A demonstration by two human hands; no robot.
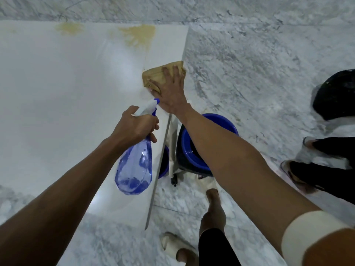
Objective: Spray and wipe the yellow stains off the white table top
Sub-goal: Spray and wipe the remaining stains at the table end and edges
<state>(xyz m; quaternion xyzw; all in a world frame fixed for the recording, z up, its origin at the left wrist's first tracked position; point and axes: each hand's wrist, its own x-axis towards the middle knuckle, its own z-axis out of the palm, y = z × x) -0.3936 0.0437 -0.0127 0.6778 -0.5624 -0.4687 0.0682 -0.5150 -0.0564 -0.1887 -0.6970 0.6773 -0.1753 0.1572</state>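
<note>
The white table top [57, 93] fills the left of the view. Two yellow stains lie near its far edge: a larger one [139, 36] by the far right corner and a fainter one [70, 28] to its left. My left hand [134, 126] grips a blue translucent spray bottle [134, 167] by its neck, with the white nozzle pointing toward the far right of the table. My right hand [172, 91] presses flat on a yellowed folded cloth [159, 76] at the table's right edge, below the larger stain.
A blue bucket [194, 150] stands on the marble floor beside the table's right edge, next to a table leg with a caster [173, 181]. My feet in pale slippers [172, 244] are below. Another person's dark shoes [299, 173] and a black object [334, 95] are at right.
</note>
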